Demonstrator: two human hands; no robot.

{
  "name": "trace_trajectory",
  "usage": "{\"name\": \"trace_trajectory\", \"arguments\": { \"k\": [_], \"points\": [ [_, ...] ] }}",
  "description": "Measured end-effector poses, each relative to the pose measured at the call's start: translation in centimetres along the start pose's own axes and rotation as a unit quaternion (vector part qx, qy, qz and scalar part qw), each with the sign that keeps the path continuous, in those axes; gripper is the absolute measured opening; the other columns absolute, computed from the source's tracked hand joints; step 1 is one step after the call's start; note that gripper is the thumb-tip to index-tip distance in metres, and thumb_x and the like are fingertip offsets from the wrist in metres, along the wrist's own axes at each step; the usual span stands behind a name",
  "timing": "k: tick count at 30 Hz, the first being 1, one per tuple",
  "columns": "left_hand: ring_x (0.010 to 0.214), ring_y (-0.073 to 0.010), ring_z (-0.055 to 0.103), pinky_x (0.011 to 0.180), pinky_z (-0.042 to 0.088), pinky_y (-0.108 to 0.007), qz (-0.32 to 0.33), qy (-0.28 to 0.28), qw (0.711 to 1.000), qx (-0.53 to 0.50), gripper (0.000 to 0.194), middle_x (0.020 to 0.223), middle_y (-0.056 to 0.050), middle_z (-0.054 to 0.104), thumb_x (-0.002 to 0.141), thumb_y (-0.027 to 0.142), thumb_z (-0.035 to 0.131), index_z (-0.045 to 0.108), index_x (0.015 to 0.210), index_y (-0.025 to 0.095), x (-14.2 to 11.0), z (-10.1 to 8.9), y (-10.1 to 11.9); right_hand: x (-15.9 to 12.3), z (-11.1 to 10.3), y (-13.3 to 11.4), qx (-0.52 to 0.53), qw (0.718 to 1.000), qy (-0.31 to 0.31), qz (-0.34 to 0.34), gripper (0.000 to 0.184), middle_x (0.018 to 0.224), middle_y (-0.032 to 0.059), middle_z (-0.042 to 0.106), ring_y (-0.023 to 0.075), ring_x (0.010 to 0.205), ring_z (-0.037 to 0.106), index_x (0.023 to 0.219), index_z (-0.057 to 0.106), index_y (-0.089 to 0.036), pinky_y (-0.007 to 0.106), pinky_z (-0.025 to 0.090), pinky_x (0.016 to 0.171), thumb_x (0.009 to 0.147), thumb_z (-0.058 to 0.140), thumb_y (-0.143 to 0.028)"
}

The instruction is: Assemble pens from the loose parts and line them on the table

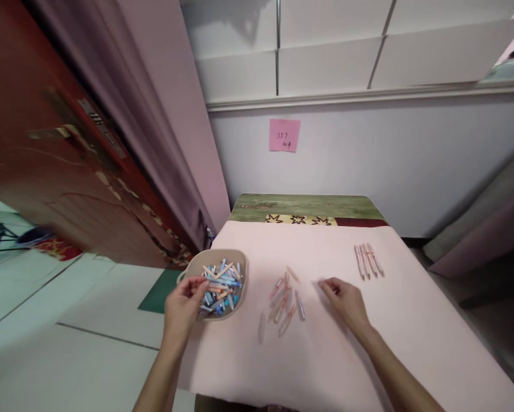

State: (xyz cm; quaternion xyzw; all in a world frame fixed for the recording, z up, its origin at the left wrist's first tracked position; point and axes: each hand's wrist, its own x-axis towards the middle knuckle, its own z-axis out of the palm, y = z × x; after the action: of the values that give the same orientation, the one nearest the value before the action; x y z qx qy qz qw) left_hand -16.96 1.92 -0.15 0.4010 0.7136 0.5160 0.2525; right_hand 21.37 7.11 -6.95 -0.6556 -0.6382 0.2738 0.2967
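My left hand (187, 294) is over the near left side of a beige basket (242, 269), thumb and fingertips pinched together. A blue pen piece (225, 281) lies right by those fingertips; I cannot tell whether they grip it. Blue, orange and grey pen parts fill the basket. On the table's middle lies a loose pile of clear and pinkish pen barrels (283, 300). Right of this pile, my right hand (345, 300) hovers with its fingers closed in a pinch; anything in them is too small or blurred to name. Several pink pens (369, 261) lie side by side farther right.
A pink cloth (325, 366) covers most of the table, whose green patterned far edge (304, 205) meets the wall. A pink note (284, 135) is stuck there. To the left stand a red door (68, 189) and a purple curtain (154, 137).
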Motion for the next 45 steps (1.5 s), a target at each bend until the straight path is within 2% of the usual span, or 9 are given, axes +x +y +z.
{"name": "trace_trajectory", "arguments": {
  "k": [2, 5, 12, 16, 21, 25, 30, 37, 45],
  "points": [
    [0.056, -0.0163, 0.057, 0.052, 0.044, -0.026, 0.005, 0.003, 0.998, 0.059, 0.043, 0.065, -0.002, 0.066, 0.06, 0.053, 0.072, 0.065, 0.08, 0.015, 1.8, -1.0, -1.1, -2.1, 2.4, -0.7, 0.037, 0.998, -0.046, -0.017, 0.042, 0.06, 0.0021, 0.066, 0.0194, 0.058, 0.06, 0.069, 0.069, -0.022, 0.026, 0.04, 0.055, 0.085, 0.048, -0.054],
    [0.059, -0.018, 0.059, 0.054, 0.043, -0.026, 0.034, -0.014, 0.988, 0.151, 0.032, 0.062, -0.001, 0.065, 0.065, 0.047, 0.068, 0.065, 0.076, 0.017, 3.3, -1.5, -2.2, -3.6, 4.4, -1.2, 0.04, 0.999, -0.033, -0.011, 0.041, 0.06, 0.0013, 0.066, 0.0193, 0.057, 0.059, 0.073, 0.071, -0.022, 0.026, 0.039, 0.054, 0.086, 0.047, -0.053],
    [0.067, -0.0198, 0.06, 0.062, 0.04, -0.027, 0.129, -0.09, 0.924, 0.348, 0.012, 0.072, -0.002, 0.067, 0.074, 0.028, 0.055, 0.063, 0.076, 0.02, 4.6, -1.5, -2.6, -4.2, 4.9, -0.7, 0.024, 0.999, 0.02, -0.033, 0.035, 0.077, 0.0047, 0.072, 0.0217, 0.067, 0.063, 0.087, 0.071, -0.023, 0.029, 0.044, 0.063, 0.087, 0.046, -0.048],
    [0.082, -0.0219, 0.061, 0.073, 0.041, -0.028, 0.202, -0.184, 0.88, 0.389, 0.013, 0.087, -0.005, 0.067, 0.073, 0.023, 0.054, 0.065, 0.081, 0.021, 4.7, -0.8, -2.8, -4.2, 5.3, -0.7, 0.028, 0.997, 0.044, -0.061, 0.032, 0.078, 0.0042, 0.072, 0.0199, 0.068, 0.063, 0.086, 0.071, -0.022, 0.028, 0.045, 0.064, 0.088, 0.046, -0.043],
    [0.083, -0.0207, 0.06, 0.076, 0.041, -0.028, 0.228, -0.23, 0.851, 0.415, 0.012, 0.09, -0.004, 0.067, 0.073, 0.02, 0.053, 0.063, 0.08, 0.022, 4.9, 0.0, -3.0, -3.8, 5.4, -0.7, 0.012, 0.995, 0.069, -0.069, 0.027, 0.072, 0.0022, 0.07, 0.0176, 0.064, 0.062, 0.081, 0.071, -0.023, 0.026, 0.044, 0.063, 0.087, 0.048, -0.037],
    [0.077, -0.0195, 0.059, 0.071, 0.039, -0.027, 0.218, -0.234, 0.842, 0.434, 0.005, 0.079, -0.002, 0.067, 0.075, 0.024, 0.053, 0.057, 0.074, 0.022, 4.5, 0.0, -2.1, -3.8, 5.2, -0.3, 0.013, 0.995, 0.078, -0.067, 0.026, 0.073, 0.0017, 0.07, 0.0172, 0.064, 0.061, 0.081, 0.071, -0.024, 0.026, 0.044, 0.064, 0.086, 0.049, -0.036],
    [0.076, -0.0198, 0.062, 0.067, 0.04, -0.026, 0.179, -0.215, 0.85, 0.445, 0.018, 0.081, -0.001, 0.071, 0.082, 0.034, 0.049, 0.064, 0.079, 0.024, 3.4, -0.1, -1.0, -3.9, 5.2, -0.1, 0.019, 0.994, 0.072, -0.077, 0.026, 0.074, 0.002, 0.071, 0.0174, 0.065, 0.062, 0.082, 0.071, -0.024, 0.026, 0.043, 0.063, 0.087, 0.049, -0.037],
    [0.09, -0.0247, 0.065, 0.079, 0.045, -0.031, 0.217, -0.166, 0.834, 0.479, 0.028, 0.1, -0.007, 0.072, 0.085, 0.032, 0.044, 0.069, 0.093, 0.023, 4.0, -0.2, -3.0, -4.0, 5.2, -0.1, 0.017, 0.994, 0.07, -0.079, 0.026, 0.075, 0.0023, 0.071, 0.0174, 0.065, 0.062, 0.082, 0.071, -0.024, 0.026, 0.044, 0.064, 0.087, 0.049, -0.037],
    [0.095, -0.0246, 0.066, 0.083, 0.049, -0.032, 0.214, -0.135, 0.867, 0.43, 0.03, 0.105, -0.009, 0.071, 0.079, 0.023, 0.049, 0.068, 0.102, 0.019, 3.5, -0.2, -3.8, -3.9, 5.3, 0.0, 0.015, 0.995, 0.071, -0.073, 0.026, 0.075, 0.0021, 0.071, 0.0175, 0.065, 0.062, 0.083, 0.071, -0.024, 0.026, 0.044, 0.063, 0.087, 0.049, -0.038]
  ]
}}
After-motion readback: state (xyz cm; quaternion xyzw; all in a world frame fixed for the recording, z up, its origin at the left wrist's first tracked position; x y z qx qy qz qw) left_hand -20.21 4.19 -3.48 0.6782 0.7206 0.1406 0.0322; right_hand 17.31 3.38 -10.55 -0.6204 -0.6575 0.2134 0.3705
